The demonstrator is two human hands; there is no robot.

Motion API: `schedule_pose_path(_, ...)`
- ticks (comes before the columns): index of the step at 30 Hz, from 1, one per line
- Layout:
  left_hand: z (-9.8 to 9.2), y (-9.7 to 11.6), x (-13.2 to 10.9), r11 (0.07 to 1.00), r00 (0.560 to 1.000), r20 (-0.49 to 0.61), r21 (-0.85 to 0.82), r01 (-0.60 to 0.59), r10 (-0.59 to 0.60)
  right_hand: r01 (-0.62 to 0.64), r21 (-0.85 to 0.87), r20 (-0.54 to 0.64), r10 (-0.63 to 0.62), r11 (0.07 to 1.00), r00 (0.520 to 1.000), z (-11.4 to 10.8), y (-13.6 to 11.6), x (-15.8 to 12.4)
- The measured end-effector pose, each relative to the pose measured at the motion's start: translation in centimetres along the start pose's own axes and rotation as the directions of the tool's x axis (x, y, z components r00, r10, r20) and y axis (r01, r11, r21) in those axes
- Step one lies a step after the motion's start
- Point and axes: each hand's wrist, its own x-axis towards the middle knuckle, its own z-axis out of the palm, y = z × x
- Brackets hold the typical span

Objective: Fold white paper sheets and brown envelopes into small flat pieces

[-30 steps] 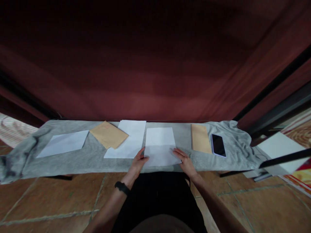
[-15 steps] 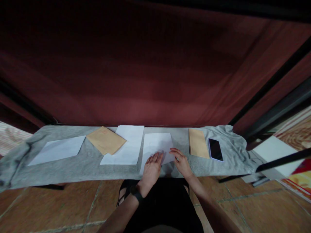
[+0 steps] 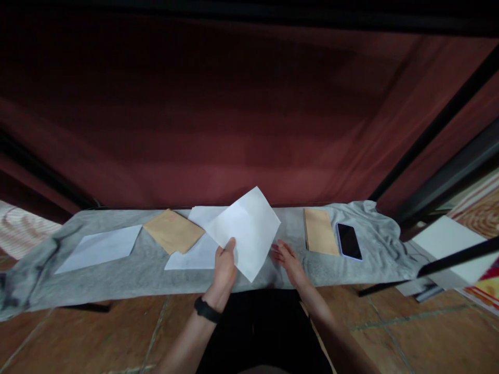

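My left hand (image 3: pixel 225 270) grips a folded white sheet of paper (image 3: pixel 245 231) by its lower left edge and holds it tilted above the grey cloth (image 3: pixel 128 265). A black band sits on that wrist. My right hand (image 3: pixel 287 259) rests open on the cloth just right of the sheet, fingers stretched out, holding nothing. Behind the raised sheet lies another white sheet (image 3: pixel 195 249) flat on the cloth.
A brown envelope (image 3: pixel 173 231) overlaps the flat sheet on the left, and a white envelope (image 3: pixel 99 246) lies further left. Right of my hands lie a second brown envelope (image 3: pixel 319 231) and a black phone (image 3: pixel 348 240). A dark red curtain (image 3: pixel 234 114) hangs behind; tiled floor (image 3: pixel 97 332) is below.
The sheet that lay flat under both hands is now lifted off the cloth in my left hand and turned at an angle. My right hand has let go and stays on the cloth.
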Motion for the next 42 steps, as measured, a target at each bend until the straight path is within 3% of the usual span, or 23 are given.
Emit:
schedule_pose_path(3, -1.2, -3.9, -0.8, 0.995, 0.992, -0.081, 0.007, 0.099, -0.098, -0.052, 0.095, 0.028, 0.050, 0.994, 0.998, 1.0, -0.1, -0.2)
schedule_pose_path(6, -2.1, -6.5, -1.7, 0.983, 0.975, -0.129, 0.016, 0.185, -0.182, -0.033, 0.095, -0.070, 0.040, 0.995, 0.997, 1.3, 0.4, 0.2)
schedule_pose_path(12, -3.4, -7.3, -4.3, 0.954, 0.951, -0.089, 0.016, 0.299, -0.296, -0.009, -0.077, -0.106, 0.001, 0.997, 0.994, 0.8, 2.1, 2.1)
schedule_pose_path(16, -4.5, -7.5, -5.8, 0.862, 0.862, -0.008, 0.024, 0.506, -0.506, 0.052, -0.322, -0.065, -0.076, 0.945, 0.995, 0.1, 2.8, 3.1)
schedule_pose_path(19, -4.8, -7.9, -6.4, 0.826, 0.824, 0.052, 0.039, 0.562, -0.564, 0.193, -0.563, -0.041, -0.260, 0.804, 0.965, -0.5, 3.0, 3.1)
schedule_pose_path(22, -4.4, -8.2, -6.9, 0.802, 0.797, 0.086, 0.055, 0.595, -0.597, 0.301, -0.768, 0.033, -0.434, 0.565, 0.900, -0.6, 2.8, 2.6)
schedule_pose_path(25, -3.7, -8.5, -7.6, 0.776, 0.768, 0.112, 0.066, 0.627, -0.630, 0.432, -0.806, 0.284, -0.375, 0.405, 0.882, 0.4, 2.7, 1.9)
schedule_pose_path(28, -3.2, -8.7, -8.3, 0.758, 0.748, 0.139, 0.030, 0.651, -0.648, 0.573, -0.746, 0.529, -0.220, 0.340, 0.819, 1.4, 2.7, 1.5)
schedule_pose_path(31, -3.1, -8.2, -8.6, 0.754, 0.749, 0.140, -0.022, 0.657, -0.648, 0.596, -0.714, 0.578, -0.170, 0.367, 0.798, 0.8, 2.4, 1.4)
schedule_pose_path(35, -3.3, -7.0, -8.6, 0.755, 0.760, 0.102, -0.083, 0.650, -0.642, 0.499, -0.702, 0.452, -0.223, 0.508, 0.864, -2.9, 1.8, 1.1)
schedule_pose_path(37, -3.3, -6.5, -8.7, 0.753, 0.762, 0.097, -0.115, 0.648, -0.641, 0.484, -0.686, 0.420, -0.246, 0.544, 0.873, -4.9, 1.8, 0.4)
schedule_pose_path(42, -2.4, -6.4, -9.6, 0.742, 0.757, 0.154, -0.152, 0.653, -0.635, 0.519, -0.634, 0.446, -0.277, 0.573, 0.851, -7.1, 2.4, -2.2)
